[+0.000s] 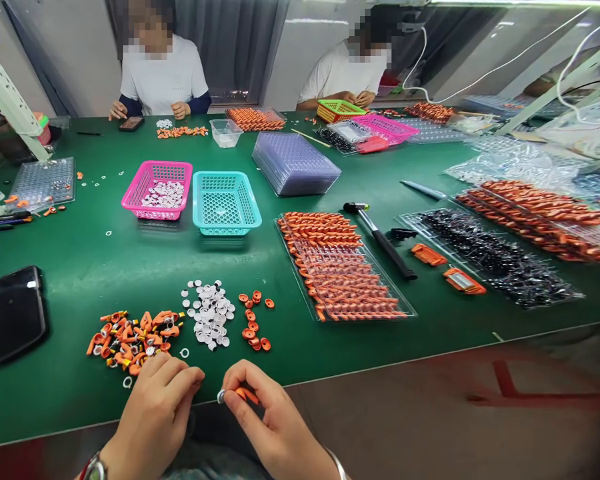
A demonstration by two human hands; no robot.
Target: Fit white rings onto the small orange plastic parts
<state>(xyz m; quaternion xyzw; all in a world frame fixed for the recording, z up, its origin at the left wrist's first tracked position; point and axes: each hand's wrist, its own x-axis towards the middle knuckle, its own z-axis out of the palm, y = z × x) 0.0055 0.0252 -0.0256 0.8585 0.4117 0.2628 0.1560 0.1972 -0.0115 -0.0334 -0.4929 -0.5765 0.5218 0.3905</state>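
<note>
Narrow grip in the right hand (275, 417), thumb and fingertips pinched around a small orange piece (250, 396) with a pale round end (221, 397) showing past the fingers, held at the near edge of the worktop (70, 260). Fingers drawn together on the left hand (155, 407), near that pale end but apart from it; inside of this second grip hidden, so impossible to say whether holding anything.

Best to pinch lightly on the orange body, leaving the pale end free to view and to reach from the left. Wise, too, to work above the worktop rather than past its edge, to avoid losing something so small. For turning, roll gently between thumb and finger without squeezing hard.

Just beyond the left hand, a heap of orange parts (130, 337), partly hidden behind the knuckles. Close to the fingertips, a loose white ring (184, 353), easily swept aside; then white discs (213, 317) and scattered orange cups (253, 325). Far left, a black phone (17, 313). Farther back, a pink basket (155, 213) just beside a teal basket (227, 231). Rightward, stacked rows of orange pieces (330, 267), with a hammer (393, 253) alongside.
</note>
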